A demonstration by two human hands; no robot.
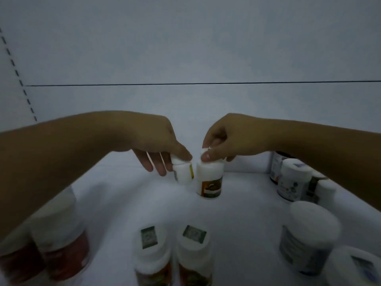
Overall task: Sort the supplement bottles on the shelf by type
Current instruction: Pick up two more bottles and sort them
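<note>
At the middle of the white shelf (pixel 115 195), two small white supplement bottles sit side by side, almost touching. The left hand (pixel 158 145) pinches the cap of the small yellow-labelled bottle (pixel 183 172), which tilts and seems lifted off the surface. Just to its right, the right hand (pixel 222 141) grips the cap of the orange-labelled bottle (pixel 209 181) with thumb and fingers; that bottle stands upright on the shelf. Nearer the camera than this pair, two white-capped bottles with square stickers on top (pixel 172 248) stand together. Left of the pair and close to the camera are two red-labelled bottles (pixel 61 252), partly under the left forearm. Right of the pair, a cluster of wider white-lidded jars (pixel 296 182) runs along the shelf's right side, blurred in the dim light.
</note>
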